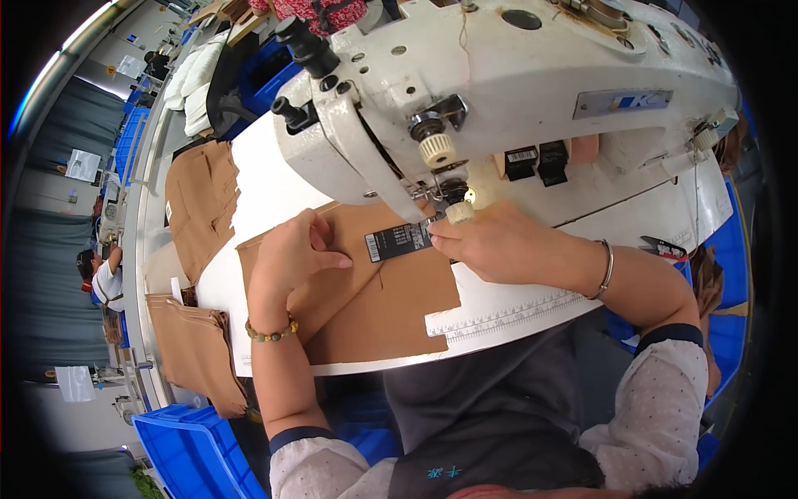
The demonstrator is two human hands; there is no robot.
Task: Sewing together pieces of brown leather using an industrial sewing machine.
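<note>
A brown fabric piece (416,303) lies flat on the white sewing table, under the head of a white sewing machine (499,75). On it rests a black label (397,242) with white print, its right end close to the presser foot. My right hand (499,243) pinches that end of the label between thumb and fingertips, just beside the needle area. Over the left part of the fabric is my left hand (295,254), fingers bent and thumb stretched out apart from them, with nothing visible between them. The needle tip is hidden behind machine parts and my fingers.
Brown fabric stacks (199,195) and folded brown pieces (193,345) lie at the left. A ruler strip (515,314) runs along the front edge. Label bundles (536,162) stand under the machine arm. Snips (662,247) lie at the right. A blue crate (195,453) stands lower left.
</note>
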